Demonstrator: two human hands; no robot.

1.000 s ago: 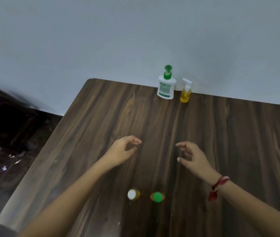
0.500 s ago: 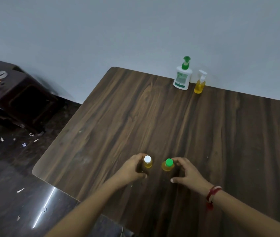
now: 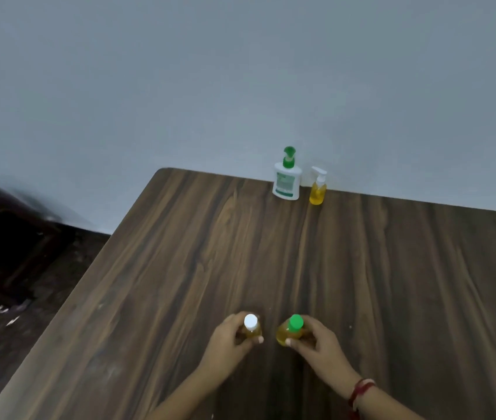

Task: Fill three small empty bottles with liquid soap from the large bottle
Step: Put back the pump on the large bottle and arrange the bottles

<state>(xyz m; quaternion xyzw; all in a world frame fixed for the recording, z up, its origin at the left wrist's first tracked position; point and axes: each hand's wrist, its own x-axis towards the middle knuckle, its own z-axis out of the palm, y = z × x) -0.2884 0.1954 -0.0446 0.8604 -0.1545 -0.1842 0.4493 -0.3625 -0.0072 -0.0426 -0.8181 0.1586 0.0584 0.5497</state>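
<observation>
Two small bottles stood upright on the table [image 3: 180,268], well in front of the large bottle [image 3: 286,183] and close beside each other, and I had one in each hand. My left hand [image 3: 228,338] was curled round the white-capped bottle [image 3: 251,327], thumb in front, fingers behind. My right hand [image 3: 316,344] wrapped the green-capped bottle [image 3: 290,330] the same way. Both grips were closed low on the bodies, leaving the caps clear. I judged that hold suited to shifting the pair together without tipping them. Whether the bases touched the wood I could not tell, since my fingers hid them.

Both bottles showed amber-yellow liquid through clear walls with their caps on, so I took them to be already filled. A third small one, the pump bottle [image 3: 317,190], held brighter yellow liquid and stood just beside the large bottle, on my right-hand side of it. The large bottle was white with a green pump and a pale label, upright at the table's far edge by the wall.
</observation>
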